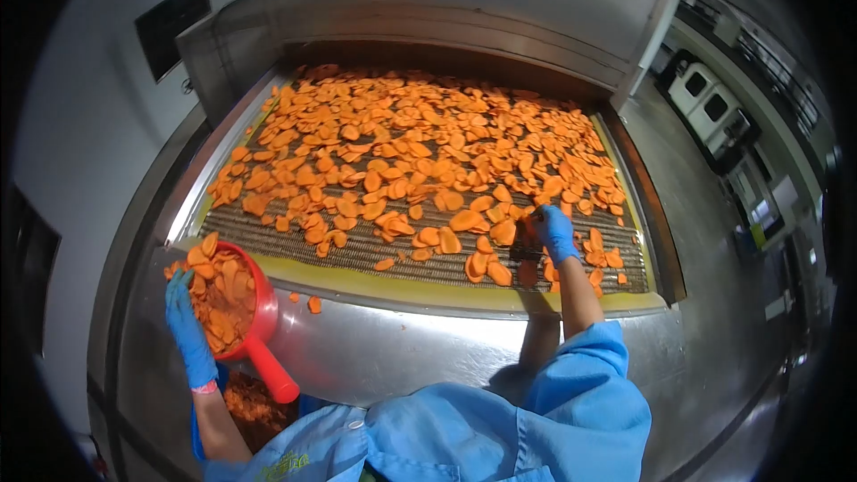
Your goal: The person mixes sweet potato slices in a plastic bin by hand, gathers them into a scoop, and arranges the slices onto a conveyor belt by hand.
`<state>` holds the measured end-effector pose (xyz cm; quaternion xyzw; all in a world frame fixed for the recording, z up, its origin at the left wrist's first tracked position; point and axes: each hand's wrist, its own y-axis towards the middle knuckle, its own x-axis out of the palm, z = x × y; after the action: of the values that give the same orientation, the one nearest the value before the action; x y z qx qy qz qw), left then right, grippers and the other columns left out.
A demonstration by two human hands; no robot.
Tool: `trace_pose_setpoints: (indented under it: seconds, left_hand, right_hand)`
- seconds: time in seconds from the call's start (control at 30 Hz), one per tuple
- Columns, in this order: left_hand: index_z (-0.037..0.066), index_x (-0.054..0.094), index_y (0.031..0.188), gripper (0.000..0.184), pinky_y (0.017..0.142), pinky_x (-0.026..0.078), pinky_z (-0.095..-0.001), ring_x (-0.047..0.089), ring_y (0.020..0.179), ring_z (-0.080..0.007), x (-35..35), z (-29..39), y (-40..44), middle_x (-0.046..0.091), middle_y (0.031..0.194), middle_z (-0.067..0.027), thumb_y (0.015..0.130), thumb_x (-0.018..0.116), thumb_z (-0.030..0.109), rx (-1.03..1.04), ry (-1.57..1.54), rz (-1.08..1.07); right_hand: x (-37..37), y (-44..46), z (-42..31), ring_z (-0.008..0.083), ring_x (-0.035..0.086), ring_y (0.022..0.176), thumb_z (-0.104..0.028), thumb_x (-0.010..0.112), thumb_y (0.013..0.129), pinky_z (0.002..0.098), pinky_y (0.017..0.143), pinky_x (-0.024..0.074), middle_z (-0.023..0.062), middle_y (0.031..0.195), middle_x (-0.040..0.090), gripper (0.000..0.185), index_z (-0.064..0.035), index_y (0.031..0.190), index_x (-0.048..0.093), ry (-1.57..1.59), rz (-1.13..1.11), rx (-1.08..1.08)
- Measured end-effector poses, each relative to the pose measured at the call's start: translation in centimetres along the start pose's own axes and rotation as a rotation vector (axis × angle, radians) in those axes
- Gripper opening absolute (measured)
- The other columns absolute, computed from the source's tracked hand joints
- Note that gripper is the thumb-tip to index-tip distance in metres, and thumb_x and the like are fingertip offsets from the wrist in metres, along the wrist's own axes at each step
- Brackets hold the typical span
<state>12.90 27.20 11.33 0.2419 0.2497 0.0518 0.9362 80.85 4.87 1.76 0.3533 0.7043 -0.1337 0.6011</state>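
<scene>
Covering mesh belt (357, 254), orange slices (415, 156), red scoop (265, 312) alongside

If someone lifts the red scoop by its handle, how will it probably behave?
The scoop will probably feel heavy at the bowl end, because orange slices fill it. Held only by its single handle, it may tip. Slices heaped at the rim could slide off.

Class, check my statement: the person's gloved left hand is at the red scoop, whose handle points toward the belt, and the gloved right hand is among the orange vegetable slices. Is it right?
Not quite. The head view shows the handle pointing toward the person, away from the belt. The left hand is at the red scoop; the right hand is among the orange vegetable slices.
</scene>
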Motion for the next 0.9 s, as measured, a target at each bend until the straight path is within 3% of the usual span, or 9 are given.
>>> trace_pose_setpoints:
  seconds: [0.07, 0.17, 0.27, 0.4, 0.43, 0.6, 0.77, 0.8, 0.9]
  left_hand:
    - [-0.001, 0.064, 0.115, 0.032, 0.107, 0.036, -0.037, 0.05, 0.123, -0.0268, 0.3, -0.8, 0.3, 0.055, 0.131, -0.0158, 0.1, 0.04, 0.015, 0.027, 0.007, -0.011]
    - [0.003, 0.064, 0.116, 0.031, 0.106, 0.037, -0.038, 0.051, 0.122, -0.028, -0.3, 0.5, -0.5, 0.057, 0.126, -0.0162, 0.099, 0.04, 0.011, 0.164, 0.073, -0.038]
    - [-0.002, 0.066, 0.111, 0.03, 0.105, 0.036, -0.0345, 0.051, 0.12, -0.0244, 0.2, 2.0, -0.4, 0.057, 0.125, -0.0155, 0.1, 0.044, 0.015, -0.005, -0.046, 0.035]
    - [-0.004, 0.065, 0.111, 0.029, 0.103, 0.037, -0.0306, 0.052, 0.116, -0.0178, 0.4, 2.4, -0.5, 0.058, 0.125, -0.0121, 0.101, 0.046, 0.016, -0.035, -0.164, 0.057]
    - [-0.005, 0.065, 0.111, 0.029, 0.103, 0.037, -0.0305, 0.051, 0.116, -0.0172, 0.5, 2.7, -0.6, 0.058, 0.124, -0.0109, 0.101, 0.046, 0.016, -0.057, -0.199, 0.057]
    - [0.0, 0.067, 0.111, 0.027, 0.102, 0.038, -0.0309, 0.052, 0.115, -0.0185, 0.3, 1.9, -0.5, 0.061, 0.12, -0.011, 0.099, 0.048, 0.014, -0.023, -0.14, 0.067]
    - [0.007, 0.07, 0.109, 0.023, 0.103, 0.039, -0.035, 0.053, 0.116, -0.0246, 0.3, 1.4, -0.6, 0.061, 0.119, -0.0124, 0.096, 0.052, 0.014, 0.017, -0.044, 0.11]
    - [0.006, 0.07, 0.108, 0.022, 0.104, 0.038, -0.0348, 0.052, 0.117, -0.0243, 0.4, 1.4, -0.6, 0.061, 0.12, -0.012, 0.096, 0.053, 0.014, 0.014, -0.059, 0.115]
    - [0.005, 0.069, 0.109, 0.023, 0.103, 0.039, -0.0348, 0.053, 0.117, -0.0246, 0.3, 2.0, -0.9, 0.061, 0.12, -0.0122, 0.096, 0.052, 0.014, 0.009, -0.03, 0.133]
  right_hand:
    - [-1.3, 0.4, -0.6, 0.0345, 0.065, 0.081, -0.022, 0.067, 0.082, 0.0429, 0.072, 0.0516, 0.017, 0.09, 0.068, 0.021, -0.0076, 0.097, 0.068, 0.348, -0.073, 0.117]
    - [-4.3, -0.7, -1.2, 0.0341, 0.067, 0.086, -0.02, 0.072, 0.08, 0.0448, 0.07, 0.0523, 0.0145, 0.1, 0.068, 0.047, -0.0179, 0.124, 0.057, -0.212, -0.393, 0.07]
    - [-5.3, -0.4, -5.3, 0.0317, 0.066, 0.083, -0.019, 0.067, 0.085, 0.0431, 0.067, 0.0525, 0.0136, 0.098, 0.067, 0.051, -0.0228, 0.133, 0.052, -0.375, -0.123, 0.009]
    - [-4.7, -5.3, -18.1, 0.0291, 0.066, 0.083, -0.012, 0.067, 0.082, 0.0394, 0.07, 0.0525, 0.0079, 0.099, 0.068, 0.034, -0.0182, 0.116, 0.066, 0.641, -0.211, -0.37]
    - [-7.2, -7.8, -24.1, 0.0285, 0.066, 0.084, -0.009, 0.067, 0.081, 0.0384, 0.069, 0.0526, 0.0078, 0.099, 0.068, 0.033, -0.0179, 0.113, 0.067, 0.123, -0.147, -0.66]
    - [-2.9, -16.4, -37.8, 0.0281, 0.063, 0.083, -0.018, 0.058, 0.083, 0.0392, 0.069, 0.0514, 0.0106, 0.087, 0.064, 0.016, -0.01, 0.095, 0.063, 0.59, 0.078, -1.529]
    - [-5.5, -12.5, -42.3, 0.0309, 0.061, 0.1, -0.015, 0.057, 0.083, 0.0409, 0.085, 0.048, 0.0099, 0.104, 0.064, 0.02, -0.0129, 0.101, 0.064, -0.1, -0.312, -0.999]
    - [0.5, -9.3, -38.4, 0.0315, 0.056, 0.111, -0.015, 0.059, 0.083, 0.0439, 0.09, 0.0455, 0.0077, 0.116, 0.061, 0.029, -0.0159, 0.112, 0.062, 0.082, 0.165, -1.052]
    - [-1.2, -9.3, -38.7, 0.0308, 0.052, 0.118, -0.018, 0.065, 0.082, 0.0462, 0.096, 0.0407, 0.0041, 0.122, 0.059, 0.035, -0.0226, 0.117, 0.062, 0.145, 0.124, -1.065]
